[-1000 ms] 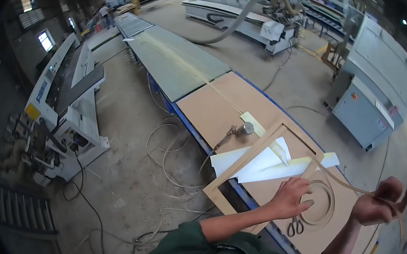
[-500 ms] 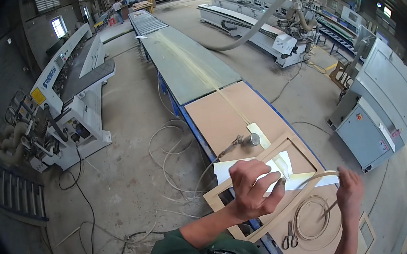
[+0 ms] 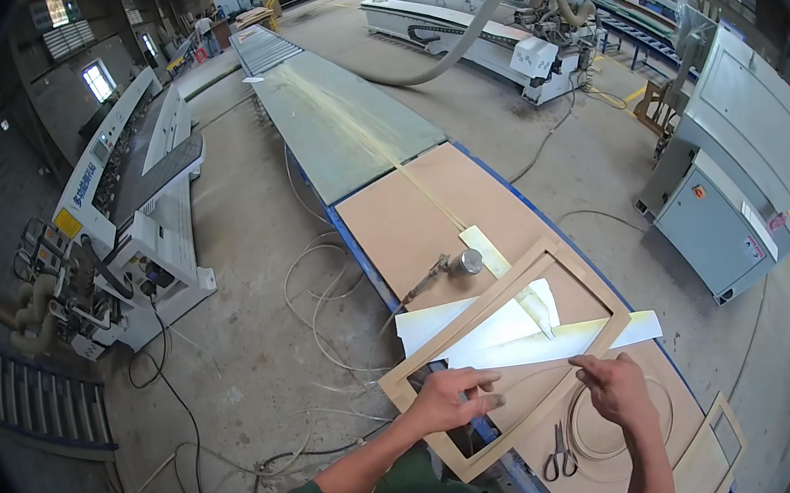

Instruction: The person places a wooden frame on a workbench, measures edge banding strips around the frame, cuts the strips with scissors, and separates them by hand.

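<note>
A thin, pale wood-coloured edging strip [image 3: 538,373] spans the gap between my hands, bowed slightly over the wooden frame [image 3: 495,308]. My right hand [image 3: 616,389] is closed, pinching the strip at its right end. At the left end, the thumb and fingers of my left hand [image 3: 453,399] close around the strip's tip, above the frame's near-left side. A coil of the same strip [image 3: 669,410] lies on the brown board, partly hidden under my right hand and forearm. Dark-handled scissors [image 3: 559,457] rest left of the coil.
White paper sheets [image 3: 454,337] lie beneath the frame. Beyond it stand a metal cup-like tool on a hose [image 3: 466,262] and a yellowish strip of board [image 3: 485,248]. A smaller frame [image 3: 716,453] is at the right edge. Hoses [image 3: 316,324] trail over the floor at left.
My left hand has come down and left from in front of the paper to the strip's end. My right hand has moved left and inward with the strip. The view has shifted slightly.
</note>
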`<control>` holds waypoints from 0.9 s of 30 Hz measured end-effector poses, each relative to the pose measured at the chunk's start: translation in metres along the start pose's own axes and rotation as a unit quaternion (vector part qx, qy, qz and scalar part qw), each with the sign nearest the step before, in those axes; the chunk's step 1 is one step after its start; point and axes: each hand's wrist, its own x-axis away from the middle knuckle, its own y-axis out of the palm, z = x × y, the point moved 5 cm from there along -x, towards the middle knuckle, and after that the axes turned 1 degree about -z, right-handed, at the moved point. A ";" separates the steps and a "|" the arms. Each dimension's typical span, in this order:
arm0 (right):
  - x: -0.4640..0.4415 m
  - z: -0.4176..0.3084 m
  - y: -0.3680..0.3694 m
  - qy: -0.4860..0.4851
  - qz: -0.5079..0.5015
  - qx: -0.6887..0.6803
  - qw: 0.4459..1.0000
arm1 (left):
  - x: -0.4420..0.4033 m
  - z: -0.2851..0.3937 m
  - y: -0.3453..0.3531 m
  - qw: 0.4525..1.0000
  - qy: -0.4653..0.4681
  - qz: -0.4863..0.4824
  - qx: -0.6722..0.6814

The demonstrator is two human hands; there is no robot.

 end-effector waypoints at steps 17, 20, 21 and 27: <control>-0.058 0.172 0.172 0.094 -0.074 -0.093 0.988 | 0.039 -0.243 -0.048 0.941 -0.136 -0.043 -0.308; -0.093 0.190 0.204 -0.027 -0.010 -0.038 0.999 | 0.041 -0.299 -0.031 0.934 -0.201 -0.100 -0.277; -0.103 0.200 0.216 -0.030 0.003 -0.024 0.999 | 0.043 -0.318 -0.027 0.927 -0.225 -0.127 -0.274; -0.157 0.231 0.276 -0.024 0.005 0.104 0.994 | 0.072 -0.390 -0.035 0.900 -0.388 -0.119 -0.160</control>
